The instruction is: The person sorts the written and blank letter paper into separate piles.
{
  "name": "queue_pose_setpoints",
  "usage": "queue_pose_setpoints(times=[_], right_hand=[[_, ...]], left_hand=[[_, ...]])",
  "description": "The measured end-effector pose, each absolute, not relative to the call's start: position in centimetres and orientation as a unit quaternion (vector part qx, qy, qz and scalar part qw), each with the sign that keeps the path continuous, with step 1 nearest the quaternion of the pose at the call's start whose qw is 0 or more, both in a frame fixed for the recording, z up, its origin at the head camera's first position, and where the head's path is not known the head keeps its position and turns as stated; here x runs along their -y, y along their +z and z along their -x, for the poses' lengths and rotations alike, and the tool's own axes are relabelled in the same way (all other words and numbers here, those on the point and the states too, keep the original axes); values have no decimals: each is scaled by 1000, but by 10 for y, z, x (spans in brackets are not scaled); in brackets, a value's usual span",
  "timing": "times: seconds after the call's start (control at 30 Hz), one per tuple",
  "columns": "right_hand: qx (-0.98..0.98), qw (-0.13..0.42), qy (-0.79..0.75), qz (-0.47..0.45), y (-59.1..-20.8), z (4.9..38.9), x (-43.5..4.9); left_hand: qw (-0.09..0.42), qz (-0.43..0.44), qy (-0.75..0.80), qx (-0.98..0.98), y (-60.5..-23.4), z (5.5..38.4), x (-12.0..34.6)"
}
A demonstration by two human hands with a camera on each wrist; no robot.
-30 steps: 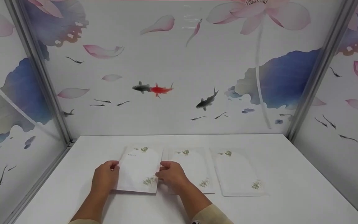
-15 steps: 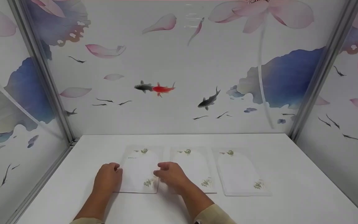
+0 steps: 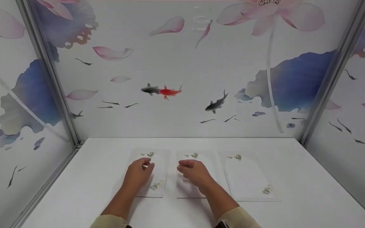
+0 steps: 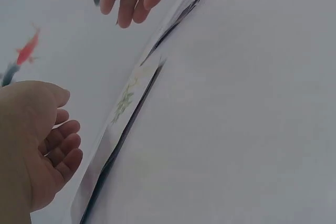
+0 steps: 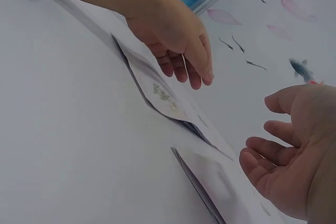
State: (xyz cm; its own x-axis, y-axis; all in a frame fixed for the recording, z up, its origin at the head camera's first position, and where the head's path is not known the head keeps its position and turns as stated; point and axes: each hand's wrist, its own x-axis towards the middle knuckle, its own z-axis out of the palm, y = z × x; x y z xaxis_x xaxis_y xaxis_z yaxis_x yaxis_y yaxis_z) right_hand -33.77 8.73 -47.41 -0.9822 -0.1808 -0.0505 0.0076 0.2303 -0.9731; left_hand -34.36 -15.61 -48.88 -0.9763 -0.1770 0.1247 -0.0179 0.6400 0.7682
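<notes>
Three white sheets with green floral corner prints lie side by side on a white table [image 3: 71, 196]: a left sheet [image 3: 159, 171], a middle sheet [image 3: 213, 167] and a right sheet [image 3: 246, 179]. In the right wrist view the left sheet [image 5: 163, 95] shows a layered, slightly lifted edge. My left hand [image 3: 138, 174] hovers over the left sheet with relaxed, slightly bent fingers and holds nothing. Above the middle sheet is my right hand [image 3: 196, 173], its fingers also loosely bent around nothing. The hands and forearms hide parts of these two sheets.
A white back panel [image 3: 176, 63] painted with lotus and fish rises behind the table. Side panels stand left and right, joined by metal corner posts such as the right post [image 3: 333, 72].
Both hands have left the left sheet's side edges and moved right and up. The left sheet, earlier held tilted at its sides, now lies on the table.
</notes>
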Motion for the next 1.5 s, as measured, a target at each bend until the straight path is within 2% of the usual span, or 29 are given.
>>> queue_pose_setpoints(times=[0.17,0.57,0.83,0.97,1.23,1.5], right_hand=[[-792,70,-606,35,-475,343,-114],[-808,16,-588,-9,-477,348,-190],[-826,4,-563,-17,-477,348,-212],[-836,21,-548,-3,-477,345,-212],[-884,109,-454,20,-480,343,-211],[-905,144,-393,73,-480,341,-210]], left_hand=[[83,-42,-454,886,-486,347,127],[49,24,-507,861,-480,353,67],[41,33,-516,855,-477,352,57],[16,47,-505,862,-480,348,62],[-75,90,-424,898,-485,341,68],[-107,132,-358,918,-488,339,68]])
